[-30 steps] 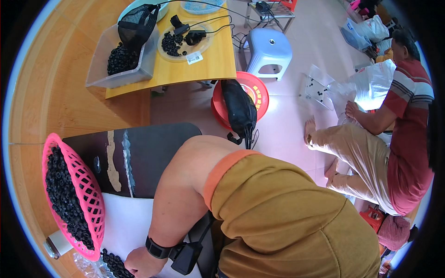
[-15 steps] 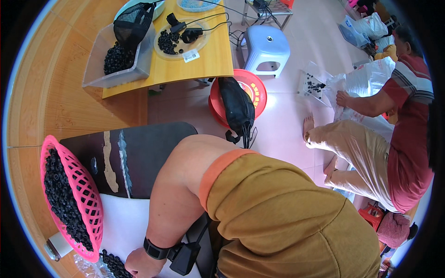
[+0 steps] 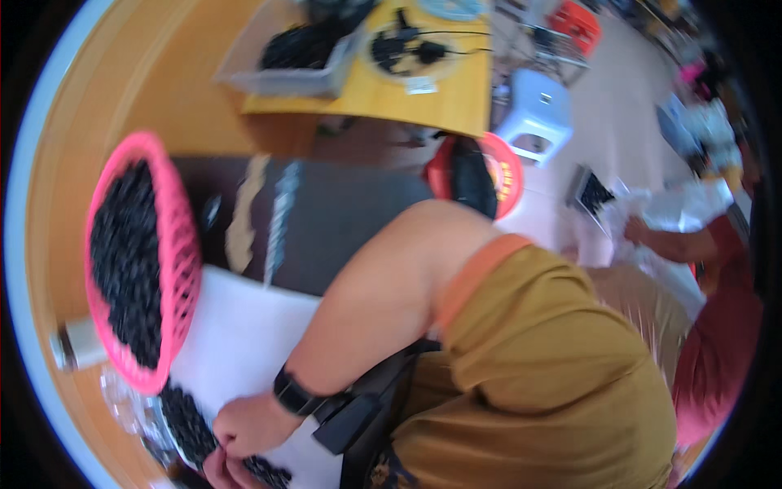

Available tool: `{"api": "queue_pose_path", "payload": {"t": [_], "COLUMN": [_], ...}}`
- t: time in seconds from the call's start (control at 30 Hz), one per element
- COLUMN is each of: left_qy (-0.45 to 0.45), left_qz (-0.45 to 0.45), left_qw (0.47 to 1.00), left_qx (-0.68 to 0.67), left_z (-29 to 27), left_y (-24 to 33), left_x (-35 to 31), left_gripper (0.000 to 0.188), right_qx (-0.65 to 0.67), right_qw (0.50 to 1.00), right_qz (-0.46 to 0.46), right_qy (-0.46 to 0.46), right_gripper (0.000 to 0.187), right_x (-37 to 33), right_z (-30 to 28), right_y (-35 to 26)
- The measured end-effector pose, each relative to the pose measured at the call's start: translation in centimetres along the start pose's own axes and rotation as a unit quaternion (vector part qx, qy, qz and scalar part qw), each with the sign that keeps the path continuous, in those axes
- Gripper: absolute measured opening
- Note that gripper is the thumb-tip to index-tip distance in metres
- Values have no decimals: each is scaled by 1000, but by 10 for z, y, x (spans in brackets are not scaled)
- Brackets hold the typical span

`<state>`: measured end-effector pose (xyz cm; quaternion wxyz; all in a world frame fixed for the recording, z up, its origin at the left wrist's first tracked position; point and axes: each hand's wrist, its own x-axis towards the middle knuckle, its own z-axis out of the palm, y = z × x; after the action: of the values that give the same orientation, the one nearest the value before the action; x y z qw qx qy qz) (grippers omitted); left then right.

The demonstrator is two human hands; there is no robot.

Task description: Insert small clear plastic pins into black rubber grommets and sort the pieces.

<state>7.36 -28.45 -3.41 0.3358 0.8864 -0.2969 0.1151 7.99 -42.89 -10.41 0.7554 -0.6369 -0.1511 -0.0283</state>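
My right hand (image 3: 251,427), with a black band and device on the wrist, is curled over a white sheet (image 3: 244,326) beside a pile of small black pieces (image 3: 189,425). Its fingers are closed, and whatever they grip is too smeared to name. Just below it, close to its fingertips, part of my left hand (image 3: 230,473) shows at the lower edge with fingers bent together. More black pieces (image 3: 267,471) lie to the right of the left hand. A pink lattice basket (image 3: 181,285) full of similar black pieces (image 3: 126,265) stands tilted beyond the hands.
Clear plastic wrap (image 3: 122,403) and a white cylindrical object (image 3: 80,344) lie near the basket. Ahead stand a dark board (image 3: 350,212) and a yellow table (image 3: 440,102) with a clear bin (image 3: 285,84). A blue stool (image 3: 539,110) and a co-worker's red sleeve (image 3: 717,326) are rightward.
The whole view has shifted, so the basket, table and arm sit differently in it. My left fingers have come into sight next to the right hand. The co-worker's tray appears more tilted.
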Motion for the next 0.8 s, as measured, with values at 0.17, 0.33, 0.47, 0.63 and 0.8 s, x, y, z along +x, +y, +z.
{"api": "queue_pose_path", "payload": {"t": [0.17,0.33,0.47,0.63,0.8], "left_qy": [-24,-16,1,2,-41], "left_qz": [-47,-74,-60,-75,-22], "left_qw": [991,989,989,986,987], "left_qx": [-127,-125,-133,-151,-154], "left_z": [0,-5,-8,-17,-22], "left_y": [-21,-16,-24,-25,-21], "left_x": [-13,-24,-21,-18,-5], "left_gripper": [21,15,14,15,23], "right_qx": [101,152,265,283,228], "right_qw": [993,968,924,926,939], "right_qz": [42,145,237,235,235], "right_qy": [-48,-139,-139,-88,-106], "right_gripper": [25,26,22,22,23], "right_x": [-13,-15,-12,-11,-12], "right_z": [-16,-17,-15,-15,-17], "right_y": [-11,-22,-25,-27,-28]}}
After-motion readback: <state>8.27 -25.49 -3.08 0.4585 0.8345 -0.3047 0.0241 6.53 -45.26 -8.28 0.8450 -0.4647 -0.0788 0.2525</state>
